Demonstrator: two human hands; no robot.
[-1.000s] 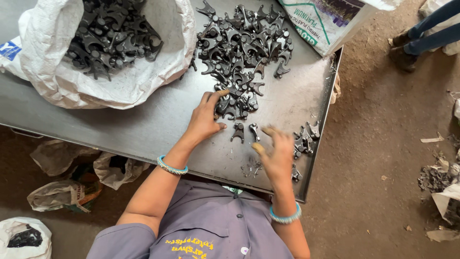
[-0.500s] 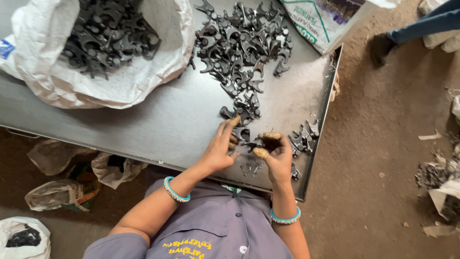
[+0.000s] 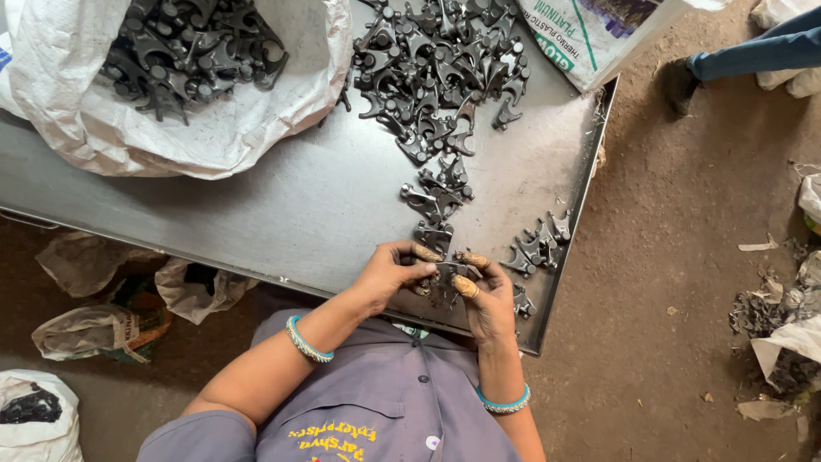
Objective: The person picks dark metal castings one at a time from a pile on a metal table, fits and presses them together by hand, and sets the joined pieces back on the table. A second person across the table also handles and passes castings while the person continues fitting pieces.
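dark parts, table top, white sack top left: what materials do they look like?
Dark parts: probably cast or forged metal, matte dark grey, with rigid lugs and round bosses. Table top: sheet metal, likely steel, with a dull brushed sheen and a folded edge. White sack: looks like woven plastic, crinkled with a rolled-down rim.

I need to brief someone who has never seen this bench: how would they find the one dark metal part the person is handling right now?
Start at the grey metal table and follow its near edge to where both hands meet. The left hand and right hand pinch one small dark metal part between their fingertips. Unlike the big pile farther back and the small cluster by the right edge, it alone is held.
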